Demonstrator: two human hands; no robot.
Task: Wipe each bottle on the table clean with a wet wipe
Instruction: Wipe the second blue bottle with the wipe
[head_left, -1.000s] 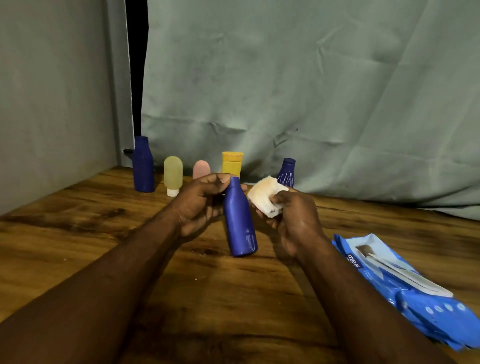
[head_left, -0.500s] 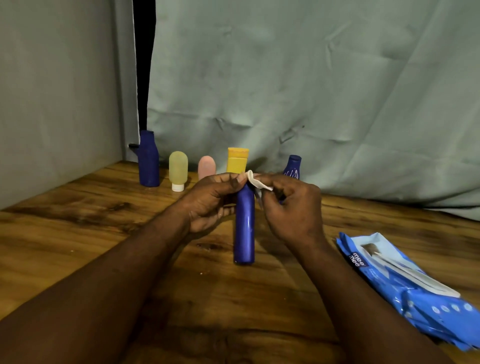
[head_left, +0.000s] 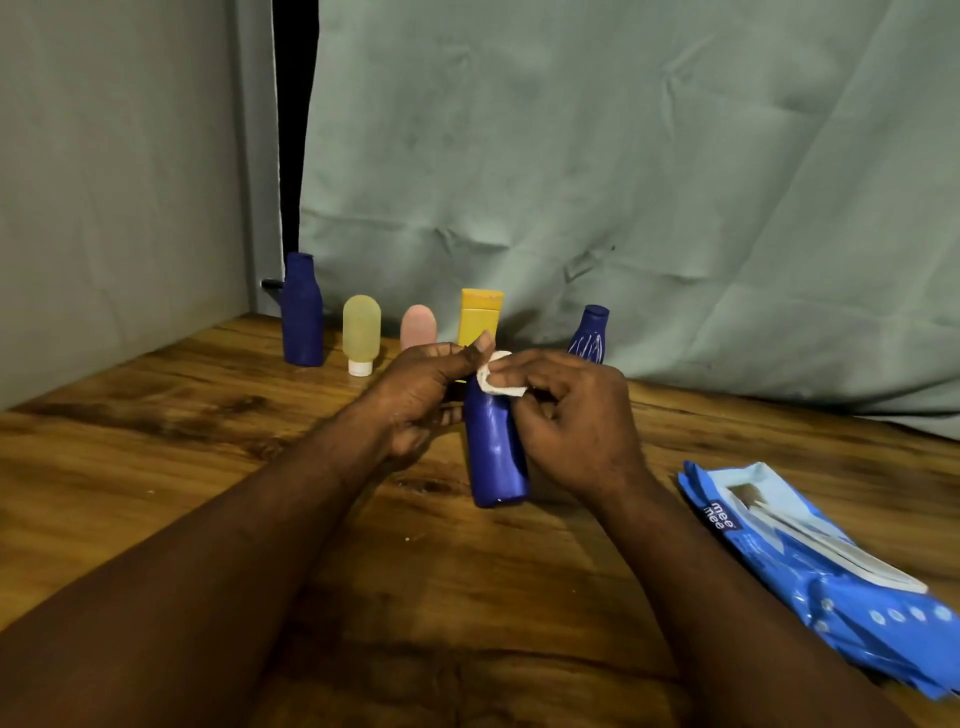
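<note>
In the middle of the counter (head_left: 156, 441): the blue bottle (head_left: 496, 452), nearly upright, between both hands.
Left hand (head_left: 421, 395): fingers curled round the bottle's upper part, thumb up by the cap.
Right hand (head_left: 571, 415): pinching the white wipe (head_left: 493, 376), pressing it onto the bottle's top.
Back row, by the curtain (head_left: 675, 182): tall blue bottle (head_left: 301, 312), yellowish bottle (head_left: 361, 332), pink bottle (head_left: 418, 326), yellow tube (head_left: 480, 314), ribbed blue bottle (head_left: 589, 332), all standing.
Right side: the blue pack of wipes (head_left: 831, 582), lying flat.
</note>
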